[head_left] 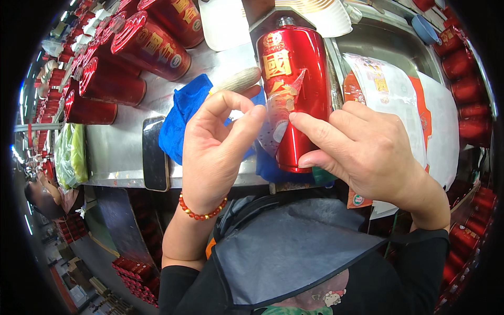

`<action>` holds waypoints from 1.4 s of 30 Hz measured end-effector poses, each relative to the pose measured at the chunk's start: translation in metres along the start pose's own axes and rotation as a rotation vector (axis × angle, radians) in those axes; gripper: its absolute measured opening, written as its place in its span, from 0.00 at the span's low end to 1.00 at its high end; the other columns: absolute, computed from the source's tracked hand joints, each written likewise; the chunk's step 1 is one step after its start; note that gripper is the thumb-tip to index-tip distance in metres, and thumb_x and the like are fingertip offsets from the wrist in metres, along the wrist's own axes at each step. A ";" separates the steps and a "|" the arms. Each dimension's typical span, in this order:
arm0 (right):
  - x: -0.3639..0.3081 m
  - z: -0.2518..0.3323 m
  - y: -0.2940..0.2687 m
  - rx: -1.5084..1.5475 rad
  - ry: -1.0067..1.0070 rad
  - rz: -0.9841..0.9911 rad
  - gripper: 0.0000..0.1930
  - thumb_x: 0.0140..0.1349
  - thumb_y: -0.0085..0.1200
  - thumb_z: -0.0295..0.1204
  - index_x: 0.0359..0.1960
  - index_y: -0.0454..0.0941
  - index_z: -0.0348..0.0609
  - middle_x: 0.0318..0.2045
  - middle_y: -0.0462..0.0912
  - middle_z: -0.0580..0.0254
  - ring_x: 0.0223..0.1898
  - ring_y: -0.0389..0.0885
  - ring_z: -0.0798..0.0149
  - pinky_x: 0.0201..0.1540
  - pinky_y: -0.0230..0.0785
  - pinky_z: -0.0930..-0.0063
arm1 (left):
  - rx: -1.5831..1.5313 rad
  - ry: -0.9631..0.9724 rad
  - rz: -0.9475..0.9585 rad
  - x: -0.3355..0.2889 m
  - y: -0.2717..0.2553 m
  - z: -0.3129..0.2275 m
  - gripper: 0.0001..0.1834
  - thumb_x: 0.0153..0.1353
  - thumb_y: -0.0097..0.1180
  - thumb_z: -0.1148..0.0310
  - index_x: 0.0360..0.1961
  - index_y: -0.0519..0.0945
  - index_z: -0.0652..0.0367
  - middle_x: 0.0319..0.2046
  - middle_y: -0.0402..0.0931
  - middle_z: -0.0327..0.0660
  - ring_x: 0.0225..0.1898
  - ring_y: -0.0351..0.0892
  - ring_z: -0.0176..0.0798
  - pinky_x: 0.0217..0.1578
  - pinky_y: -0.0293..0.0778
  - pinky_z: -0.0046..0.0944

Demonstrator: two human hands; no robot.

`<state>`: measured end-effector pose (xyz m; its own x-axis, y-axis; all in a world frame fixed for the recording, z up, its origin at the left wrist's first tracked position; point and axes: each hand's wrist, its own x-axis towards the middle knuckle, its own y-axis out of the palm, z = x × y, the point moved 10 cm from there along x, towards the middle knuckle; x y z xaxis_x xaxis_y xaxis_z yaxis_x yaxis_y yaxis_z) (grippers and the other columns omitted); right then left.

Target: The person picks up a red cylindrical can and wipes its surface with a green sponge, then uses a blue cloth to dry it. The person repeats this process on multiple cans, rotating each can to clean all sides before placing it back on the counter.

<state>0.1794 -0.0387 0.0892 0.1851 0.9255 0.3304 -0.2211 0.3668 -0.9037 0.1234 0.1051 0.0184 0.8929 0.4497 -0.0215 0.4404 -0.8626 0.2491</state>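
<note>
A shiny red bottle (313, 89) with raised gold characters lies on the metal worktop, its neck pointing away from me. Over its left side spreads a loose piece of clear film (271, 137) with dark specks, one pointed corner lifting off the surface. My left hand (223, 126), a bead bracelet at its wrist, is closed in a pinch at the film's left edge. My right hand (362, 142) rests its index fingertip on the bottle beside the film, with the thumb apart near the bottle's base. Behind my left fingers are a pale, rounded brush-like object (236, 81) and a blue cloth (184, 118).
A dark phone (155, 152) lies at the worktop's front left edge. Several red canisters (152, 47) stand at the far left. White and orange printed sheets (388, 89) lie to the right over a metal basin (404, 47). Another person (52, 197) is far left.
</note>
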 end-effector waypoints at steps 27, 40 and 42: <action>-0.034 -0.042 -0.030 0.113 0.205 -0.050 0.18 0.62 0.65 0.39 0.44 0.83 0.36 0.32 0.85 0.56 0.29 0.81 0.55 0.32 0.73 0.67 | 0.518 0.255 0.186 -0.037 0.046 -0.033 0.19 0.60 0.62 0.74 0.53 0.81 0.64 0.69 0.63 0.53 0.62 0.71 0.42 0.58 0.72 0.39; -0.084 -0.083 -0.004 0.552 0.617 -0.119 0.18 0.77 0.50 0.41 0.45 0.84 0.37 0.23 0.77 0.70 0.23 0.70 0.80 0.27 0.61 0.81 | 0.493 0.276 0.527 -0.068 0.076 -0.034 0.23 0.53 0.72 0.71 0.52 0.82 0.62 0.57 0.77 0.53 0.58 0.78 0.54 0.57 0.74 0.44; -0.093 -0.093 0.007 0.693 0.659 -0.155 0.20 0.79 0.46 0.42 0.45 0.84 0.37 0.22 0.74 0.74 0.23 0.68 0.84 0.26 0.59 0.83 | 0.431 0.260 0.524 -0.070 0.064 -0.036 0.21 0.54 0.70 0.74 0.51 0.83 0.63 0.54 0.81 0.52 0.56 0.81 0.51 0.56 0.76 0.42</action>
<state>0.2492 -0.1314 0.0270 0.7128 0.7010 0.0225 -0.6253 0.6497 -0.4323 0.0858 0.0273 0.0702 0.9693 -0.0532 0.2402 0.0064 -0.9705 -0.2410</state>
